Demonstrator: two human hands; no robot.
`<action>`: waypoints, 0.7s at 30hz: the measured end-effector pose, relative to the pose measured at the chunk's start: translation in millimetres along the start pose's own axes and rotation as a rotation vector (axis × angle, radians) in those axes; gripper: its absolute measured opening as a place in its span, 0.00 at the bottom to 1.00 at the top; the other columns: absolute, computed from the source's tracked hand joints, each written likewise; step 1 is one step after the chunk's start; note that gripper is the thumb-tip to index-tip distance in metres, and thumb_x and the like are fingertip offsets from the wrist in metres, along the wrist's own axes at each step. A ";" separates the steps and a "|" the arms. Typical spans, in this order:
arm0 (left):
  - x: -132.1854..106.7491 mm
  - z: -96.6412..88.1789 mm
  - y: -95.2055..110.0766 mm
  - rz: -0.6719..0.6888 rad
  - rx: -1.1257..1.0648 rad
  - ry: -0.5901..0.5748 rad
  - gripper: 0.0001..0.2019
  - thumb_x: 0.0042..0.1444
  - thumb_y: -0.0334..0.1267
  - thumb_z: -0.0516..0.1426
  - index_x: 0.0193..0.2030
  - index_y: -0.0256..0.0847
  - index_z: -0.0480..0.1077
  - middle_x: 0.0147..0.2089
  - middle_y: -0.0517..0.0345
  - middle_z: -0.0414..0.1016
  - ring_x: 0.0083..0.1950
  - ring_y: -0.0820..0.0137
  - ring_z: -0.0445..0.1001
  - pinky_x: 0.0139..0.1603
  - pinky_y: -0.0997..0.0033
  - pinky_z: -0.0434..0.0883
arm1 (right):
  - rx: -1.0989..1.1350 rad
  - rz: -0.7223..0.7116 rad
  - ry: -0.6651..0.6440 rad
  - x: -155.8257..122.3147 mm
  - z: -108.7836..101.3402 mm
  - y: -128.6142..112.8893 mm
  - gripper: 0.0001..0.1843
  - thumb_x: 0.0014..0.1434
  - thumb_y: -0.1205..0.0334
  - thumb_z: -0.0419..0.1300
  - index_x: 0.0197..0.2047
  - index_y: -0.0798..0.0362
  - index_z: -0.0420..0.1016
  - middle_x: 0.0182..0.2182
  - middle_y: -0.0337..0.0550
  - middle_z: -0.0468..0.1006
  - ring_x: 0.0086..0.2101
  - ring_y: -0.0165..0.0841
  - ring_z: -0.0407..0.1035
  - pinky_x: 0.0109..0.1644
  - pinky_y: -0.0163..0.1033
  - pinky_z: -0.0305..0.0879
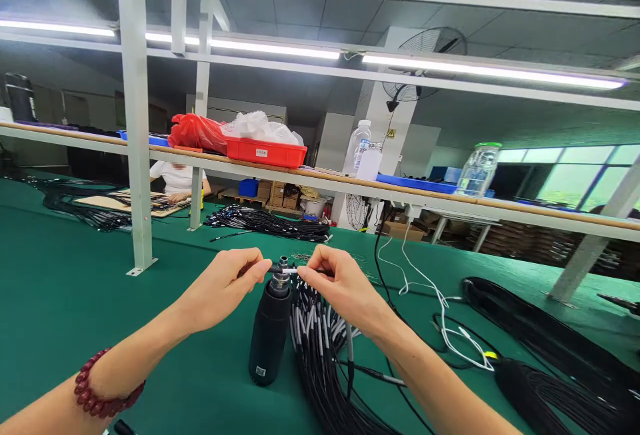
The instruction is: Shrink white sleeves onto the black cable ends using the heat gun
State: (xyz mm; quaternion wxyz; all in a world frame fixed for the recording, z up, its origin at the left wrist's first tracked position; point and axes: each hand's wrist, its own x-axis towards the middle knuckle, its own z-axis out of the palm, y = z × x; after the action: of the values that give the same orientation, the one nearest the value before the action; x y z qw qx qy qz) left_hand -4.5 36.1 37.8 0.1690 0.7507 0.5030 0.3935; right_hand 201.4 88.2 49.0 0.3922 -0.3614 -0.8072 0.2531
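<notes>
A black cable with a short white sleeve [289, 271] is stretched level between my two hands. My left hand [229, 286] pinches its black left end between thumb and forefinger. On the other side of the sleeve, my right hand [341, 283] pinches the cable. Directly behind and below the sleeve stands an upright black heat gun [271, 335], its metal nozzle [281, 282] pointing up. I cannot tell whether the cable touches the nozzle. Just right of the heat gun, partly under my right forearm, lies a thick bundle of black cables [320, 362] with grey and white sleeves.
More black cables [270, 223] lie across the green table [200, 368]. At right are coiled black cables [550, 348] and a white cord [435, 288]. A shelf above carries a red tray [265, 152] and a glass jar [479, 170]. A person [175, 178] sits beyond.
</notes>
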 end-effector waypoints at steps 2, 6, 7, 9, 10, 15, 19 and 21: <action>1.3 0.4 -1.8 -0.001 -0.007 0.001 0.21 0.67 0.50 0.45 0.27 0.41 0.59 0.25 0.65 0.59 0.27 0.73 0.57 0.27 0.73 0.55 | 0.003 0.021 0.007 0.6 1.1 -0.3 0.14 0.57 0.58 0.58 0.24 0.52 0.60 0.19 0.29 0.57 0.21 0.24 0.49 0.24 0.31 0.45; -11.2 1.1 0.8 0.044 0.051 0.049 0.17 0.69 0.47 0.45 0.32 0.41 0.63 0.28 0.65 0.63 0.28 0.73 0.60 0.28 0.73 0.59 | 0.027 0.010 0.002 -9.8 2.6 -4.6 0.14 0.58 0.58 0.58 0.24 0.51 0.60 0.20 0.31 0.58 0.22 0.25 0.51 0.24 0.31 0.47; -16.8 2.3 2.4 0.080 0.106 0.078 0.15 0.69 0.46 0.45 0.36 0.42 0.64 0.30 0.64 0.66 0.30 0.72 0.63 0.30 0.73 0.62 | 0.041 0.003 -0.013 -14.7 3.9 -6.1 0.14 0.59 0.58 0.57 0.25 0.51 0.60 0.21 0.31 0.59 0.22 0.26 0.52 0.24 0.31 0.48; -28.5 7.0 5.4 0.202 0.272 0.148 0.09 0.69 0.44 0.48 0.46 0.44 0.65 0.37 0.62 0.71 0.36 0.69 0.69 0.36 0.71 0.66 | 0.066 -0.010 -0.065 -26.2 8.7 -9.6 0.13 0.61 0.59 0.56 0.26 0.51 0.60 0.22 0.32 0.60 0.23 0.26 0.52 0.24 0.32 0.49; -33.9 10.5 6.4 0.278 0.372 0.181 0.09 0.69 0.43 0.49 0.49 0.44 0.65 0.40 0.60 0.72 0.38 0.67 0.71 0.38 0.69 0.67 | 0.071 -0.021 -0.093 -32.1 12.0 -11.5 0.13 0.62 0.59 0.56 0.27 0.51 0.60 0.22 0.32 0.60 0.24 0.27 0.53 0.25 0.32 0.50; -54.1 30.9 6.5 0.555 0.769 0.236 0.12 0.70 0.31 0.44 0.36 0.42 0.63 0.30 0.61 0.70 0.29 0.67 0.68 0.34 0.66 0.63 | 0.064 -0.114 -0.246 -54.8 28.8 -20.8 0.11 0.65 0.61 0.53 0.29 0.50 0.61 0.22 0.33 0.63 0.23 0.28 0.55 0.25 0.33 0.50; -67.9 39.9 4.8 0.653 0.806 0.259 0.19 0.71 0.29 0.41 0.27 0.42 0.60 0.23 0.63 0.66 0.22 0.71 0.63 0.28 0.67 0.58 | 0.030 -0.210 -0.343 -63.4 29.9 -21.0 0.10 0.64 0.63 0.54 0.29 0.48 0.62 0.21 0.34 0.65 0.22 0.29 0.56 0.24 0.34 0.52; -74.1 42.6 2.6 0.683 0.792 0.282 0.21 0.72 0.32 0.40 0.25 0.41 0.59 0.21 0.63 0.66 0.21 0.73 0.62 0.26 0.68 0.57 | 0.013 -0.230 -0.363 -66.1 28.5 -17.7 0.09 0.63 0.65 0.55 0.30 0.47 0.65 0.22 0.36 0.70 0.22 0.30 0.59 0.25 0.34 0.55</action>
State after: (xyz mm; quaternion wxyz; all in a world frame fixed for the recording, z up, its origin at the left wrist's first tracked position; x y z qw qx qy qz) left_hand 15.9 -24.7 -18.7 -0.3337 0.8176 0.3582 0.3031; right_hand 199.8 22.2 15.4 0.2691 -0.2126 -0.8989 0.2728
